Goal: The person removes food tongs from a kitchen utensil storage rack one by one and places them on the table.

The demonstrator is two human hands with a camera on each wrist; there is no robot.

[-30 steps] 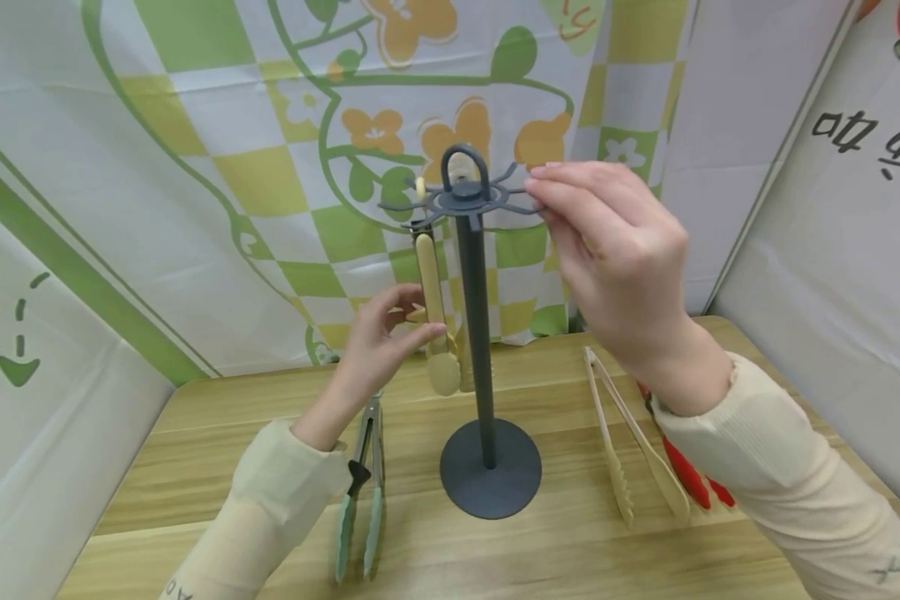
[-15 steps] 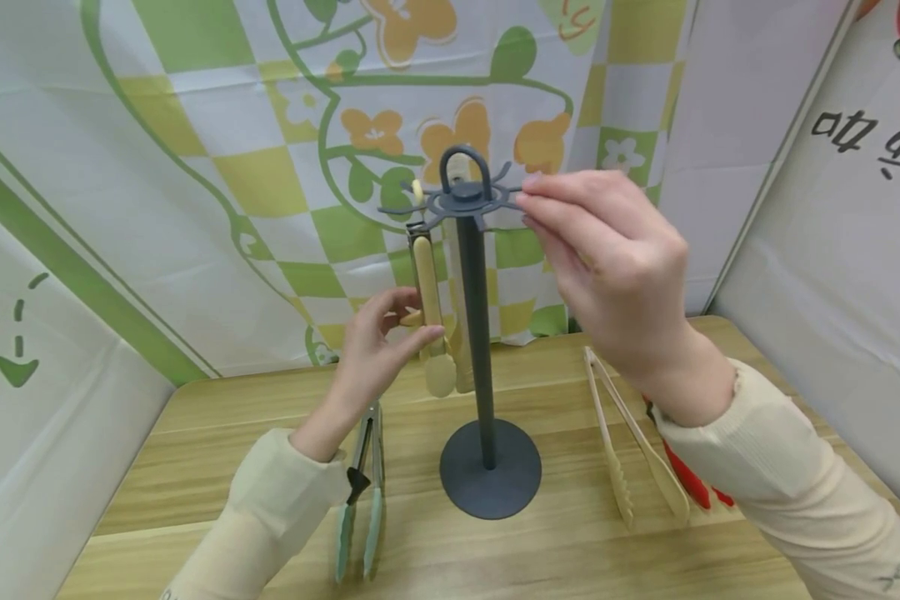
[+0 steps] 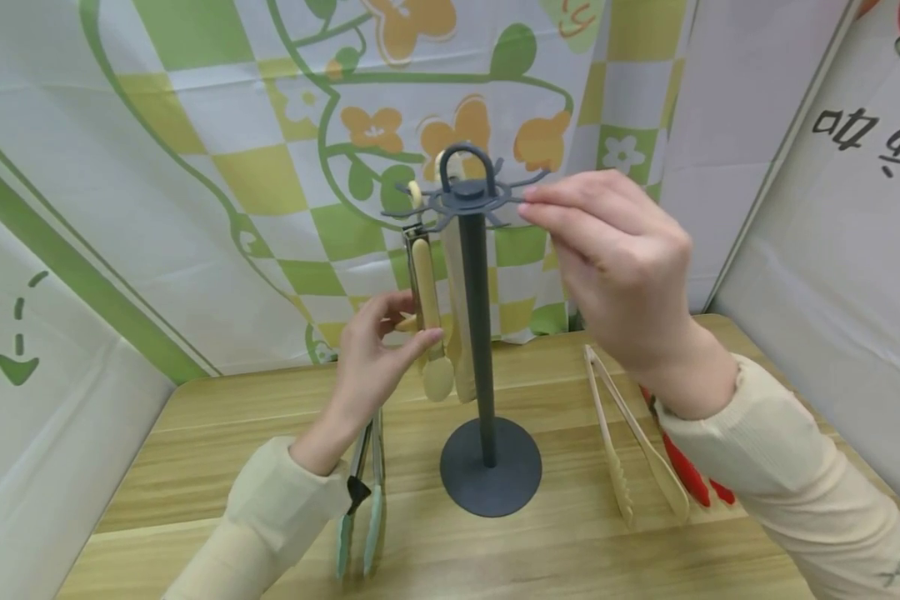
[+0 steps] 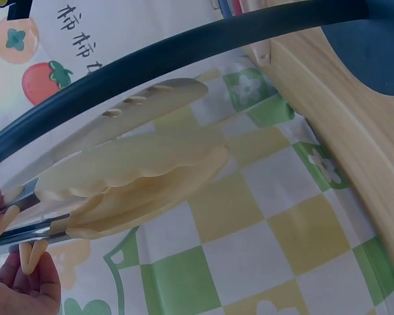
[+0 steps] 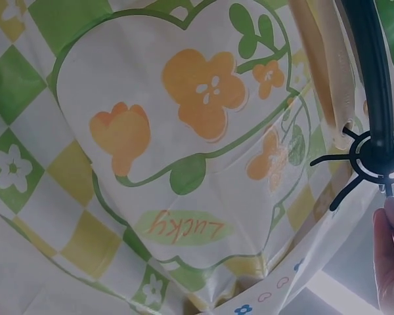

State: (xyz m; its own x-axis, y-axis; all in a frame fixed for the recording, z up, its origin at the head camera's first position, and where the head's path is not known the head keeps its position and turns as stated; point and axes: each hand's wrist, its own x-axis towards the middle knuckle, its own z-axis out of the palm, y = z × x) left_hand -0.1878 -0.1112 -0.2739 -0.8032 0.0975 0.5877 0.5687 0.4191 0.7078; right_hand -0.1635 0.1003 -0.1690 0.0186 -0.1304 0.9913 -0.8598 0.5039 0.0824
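Observation:
A dark grey hanging rack (image 3: 477, 325) stands upright on its round base, with a ring of hooks (image 3: 468, 200) at the top. My right hand (image 3: 618, 258) pinches one hook at the ring's right side. Yellow-tipped tongs (image 3: 424, 287) hang from a hook on the left. My left hand (image 3: 371, 354) holds these tongs between thumb and fingers, partway down their length. In the left wrist view, their scalloped yellow heads (image 4: 151, 190) point away from the fingers. Behind the pole hang beige tongs (image 3: 456, 317), partly hidden.
Green-tipped metal tongs (image 3: 375, 517) lie on the wooden table (image 3: 547, 550), left of the base and partly behind the left forearm. Beige tongs (image 3: 645, 450) lie on the right. Beside them, red-tipped tongs (image 3: 688, 475) are partly under the right sleeve. A patterned curtain (image 3: 270, 192) hangs behind.
The hook ring has turned a little, its front hooks shifting right. The hanging tongs have moved slightly left, my left hand following. My right fingers have shifted slightly left along the ring's edge.

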